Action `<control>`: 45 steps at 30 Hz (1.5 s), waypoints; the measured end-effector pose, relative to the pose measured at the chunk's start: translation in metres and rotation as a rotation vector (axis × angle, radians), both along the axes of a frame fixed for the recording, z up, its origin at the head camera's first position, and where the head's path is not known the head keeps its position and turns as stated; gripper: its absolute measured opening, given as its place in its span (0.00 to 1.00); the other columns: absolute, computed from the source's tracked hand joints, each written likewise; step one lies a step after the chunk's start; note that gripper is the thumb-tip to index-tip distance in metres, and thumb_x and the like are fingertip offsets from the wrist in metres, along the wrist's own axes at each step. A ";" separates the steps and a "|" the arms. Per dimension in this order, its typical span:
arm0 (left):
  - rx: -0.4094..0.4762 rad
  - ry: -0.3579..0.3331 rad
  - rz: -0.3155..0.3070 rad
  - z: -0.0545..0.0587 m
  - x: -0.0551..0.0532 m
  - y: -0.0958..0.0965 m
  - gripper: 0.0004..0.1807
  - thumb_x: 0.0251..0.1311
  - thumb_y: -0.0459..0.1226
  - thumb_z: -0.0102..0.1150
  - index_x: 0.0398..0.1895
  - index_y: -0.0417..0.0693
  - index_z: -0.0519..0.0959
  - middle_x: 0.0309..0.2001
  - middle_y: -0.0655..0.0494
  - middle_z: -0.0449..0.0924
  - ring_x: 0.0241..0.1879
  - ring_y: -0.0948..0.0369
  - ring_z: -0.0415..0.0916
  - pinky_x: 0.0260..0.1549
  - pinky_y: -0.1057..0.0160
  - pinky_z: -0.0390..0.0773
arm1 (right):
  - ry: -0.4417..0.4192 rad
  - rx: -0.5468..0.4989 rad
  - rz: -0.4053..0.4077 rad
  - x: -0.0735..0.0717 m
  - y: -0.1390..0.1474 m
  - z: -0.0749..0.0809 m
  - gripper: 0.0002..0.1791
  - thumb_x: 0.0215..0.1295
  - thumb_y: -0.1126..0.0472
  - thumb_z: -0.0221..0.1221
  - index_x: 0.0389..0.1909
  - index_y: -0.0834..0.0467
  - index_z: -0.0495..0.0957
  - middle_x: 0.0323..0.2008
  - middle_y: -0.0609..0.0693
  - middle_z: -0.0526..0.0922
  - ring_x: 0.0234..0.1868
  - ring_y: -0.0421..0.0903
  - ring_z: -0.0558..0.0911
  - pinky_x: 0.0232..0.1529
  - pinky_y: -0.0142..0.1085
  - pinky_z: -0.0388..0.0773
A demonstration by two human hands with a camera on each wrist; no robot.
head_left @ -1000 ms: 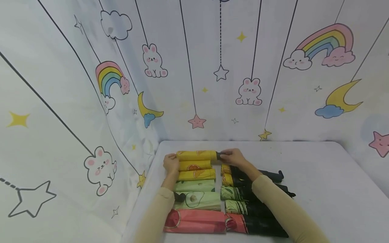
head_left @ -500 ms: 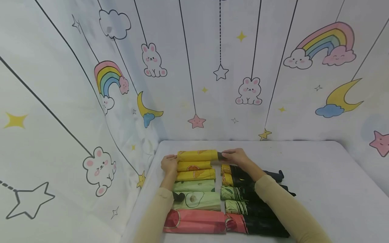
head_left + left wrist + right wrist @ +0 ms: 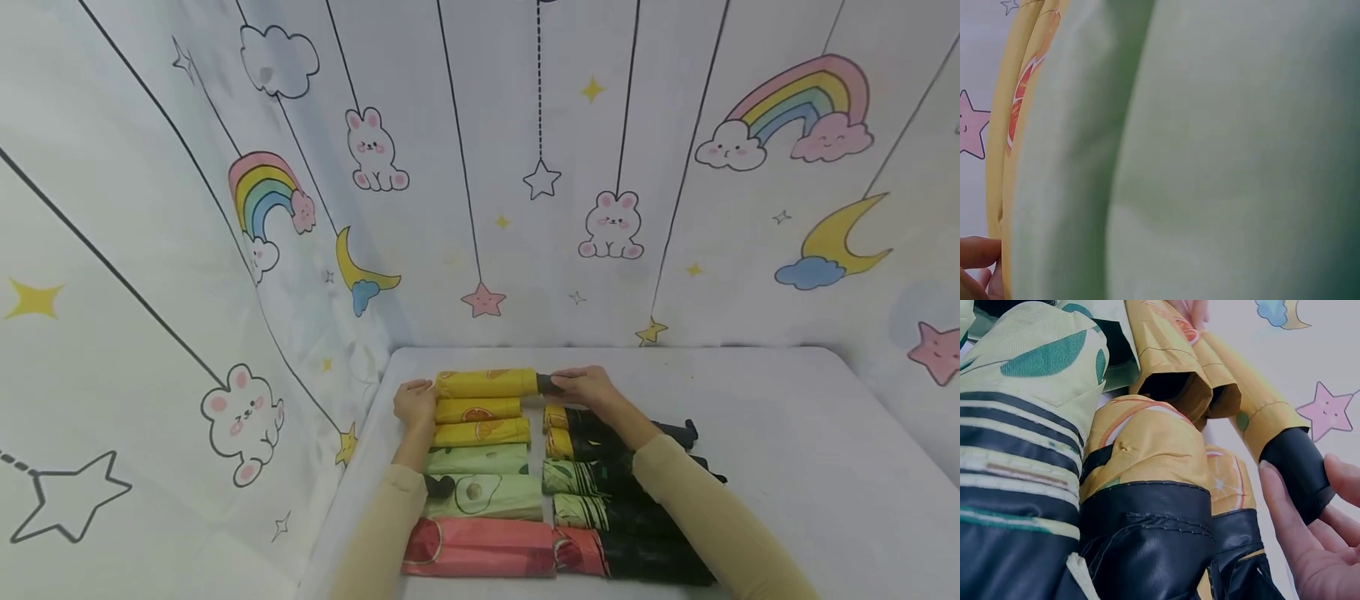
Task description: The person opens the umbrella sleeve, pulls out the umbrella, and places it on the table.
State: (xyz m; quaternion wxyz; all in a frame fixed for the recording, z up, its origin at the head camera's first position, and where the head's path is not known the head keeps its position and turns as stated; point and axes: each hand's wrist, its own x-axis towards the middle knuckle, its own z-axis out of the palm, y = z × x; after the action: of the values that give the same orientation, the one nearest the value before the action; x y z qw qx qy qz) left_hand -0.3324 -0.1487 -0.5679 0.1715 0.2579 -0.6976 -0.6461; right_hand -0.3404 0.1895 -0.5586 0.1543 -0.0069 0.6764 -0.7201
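Observation:
A folded umbrella in a yellow orange-print cover (image 3: 487, 383) lies at the back of the row in the head view. My left hand (image 3: 416, 402) pinches the cover's left end; in the left wrist view only a few fingers (image 3: 979, 253) show, at the lower left. At the other end my right hand (image 3: 592, 388) holds the black handle (image 3: 1297, 469) that sticks out of the cover, between thumb and fingers. Just in front lie two more yellow covers (image 3: 480, 410), their right ends open and dark inside in the right wrist view.
Green avocado-print covers (image 3: 491, 496) and a red watermelon-print cover (image 3: 487, 546) lie nearer on the white table (image 3: 787, 450). To their right is a column of folded black umbrellas (image 3: 652, 558) with yellow, green and red ends. A printed white curtain (image 3: 555, 275) stands behind.
My left hand has shifted slightly left and my right hand slightly right, with a little more of the black handle showing. The other covers and umbrellas lie as before.

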 end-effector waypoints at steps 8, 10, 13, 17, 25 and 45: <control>-0.035 0.004 0.001 0.004 0.005 -0.001 0.16 0.58 0.25 0.68 0.51 0.35 0.82 0.50 0.40 0.87 0.51 0.43 0.83 0.52 0.48 0.84 | -0.002 0.006 -0.017 0.002 0.004 0.006 0.28 0.74 0.62 0.64 0.66 0.76 0.72 0.63 0.75 0.77 0.55 0.62 0.86 0.57 0.48 0.84; -0.035 0.013 0.003 0.005 0.006 -0.002 0.17 0.58 0.24 0.68 0.51 0.34 0.82 0.50 0.39 0.87 0.51 0.43 0.82 0.52 0.47 0.83 | -0.003 0.008 -0.021 0.002 0.005 0.008 0.28 0.73 0.62 0.64 0.66 0.76 0.72 0.62 0.75 0.77 0.54 0.61 0.87 0.57 0.48 0.84; -0.017 0.021 -0.005 0.005 0.006 -0.003 0.17 0.59 0.24 0.68 0.52 0.35 0.81 0.51 0.39 0.87 0.51 0.44 0.82 0.53 0.47 0.83 | -0.009 0.013 -0.035 0.002 0.008 0.011 0.28 0.73 0.62 0.65 0.66 0.75 0.73 0.62 0.74 0.77 0.54 0.60 0.87 0.56 0.47 0.85; 0.000 0.020 -0.029 0.005 0.006 -0.004 0.17 0.61 0.25 0.67 0.54 0.35 0.80 0.53 0.39 0.86 0.53 0.44 0.82 0.54 0.47 0.82 | -0.013 0.023 -0.037 0.002 0.015 0.012 0.29 0.73 0.61 0.65 0.67 0.75 0.72 0.64 0.74 0.76 0.53 0.59 0.88 0.56 0.47 0.84; -0.011 0.009 -0.037 0.008 0.006 -0.006 0.17 0.60 0.26 0.67 0.53 0.37 0.81 0.54 0.42 0.87 0.56 0.45 0.80 0.54 0.46 0.82 | 0.003 0.010 -0.038 0.006 0.028 0.015 0.30 0.73 0.61 0.65 0.68 0.75 0.70 0.68 0.74 0.72 0.55 0.61 0.86 0.61 0.51 0.81; 0.041 -0.001 -0.033 0.006 0.007 -0.007 0.21 0.63 0.28 0.68 0.59 0.35 0.78 0.57 0.39 0.84 0.58 0.44 0.80 0.58 0.47 0.80 | 0.029 0.021 -0.022 0.017 0.056 0.022 0.33 0.75 0.60 0.64 0.71 0.77 0.66 0.73 0.74 0.65 0.57 0.60 0.85 0.63 0.51 0.78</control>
State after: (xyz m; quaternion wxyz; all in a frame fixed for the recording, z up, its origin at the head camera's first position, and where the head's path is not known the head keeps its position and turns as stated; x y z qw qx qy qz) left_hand -0.3249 -0.1553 -0.5620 0.1552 0.2503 -0.6883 -0.6630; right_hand -0.3234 0.2457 -0.5368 0.1365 -0.0083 0.6861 -0.7145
